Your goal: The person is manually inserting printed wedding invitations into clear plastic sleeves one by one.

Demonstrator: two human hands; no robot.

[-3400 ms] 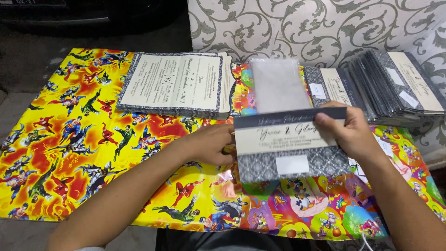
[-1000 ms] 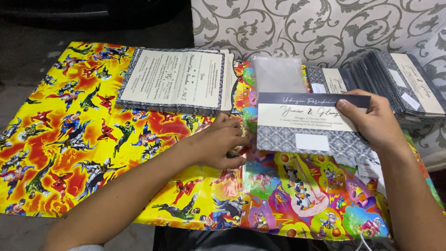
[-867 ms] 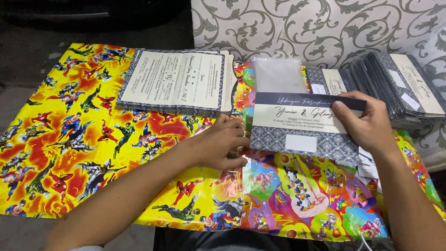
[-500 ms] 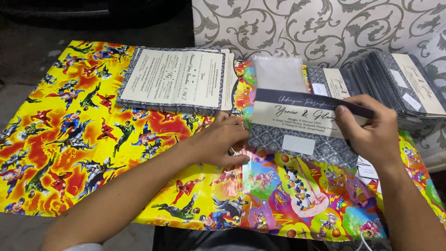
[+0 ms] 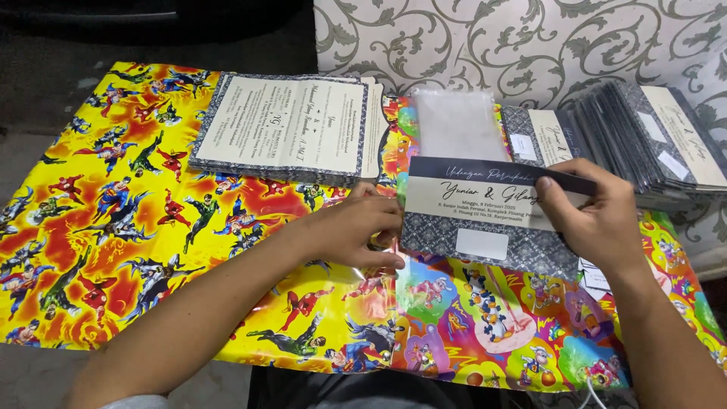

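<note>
My two hands, left hand (image 5: 362,231) and right hand (image 5: 589,216), clamped one patterned invitation card (image 5: 485,216) over the table (image 5: 151,250), beyond it one clear sleeve (image 5: 454,125), one card stack (image 5: 291,129) left, another stack (image 5: 644,140) right.

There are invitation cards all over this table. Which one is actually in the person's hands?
The folded card in the middle, between the left hand and right hand. The others lie in stacks: one flat behind, one far right.

Scroll-patterned wall (image 5: 530,45), dark floor (image 5: 45,98)
</note>
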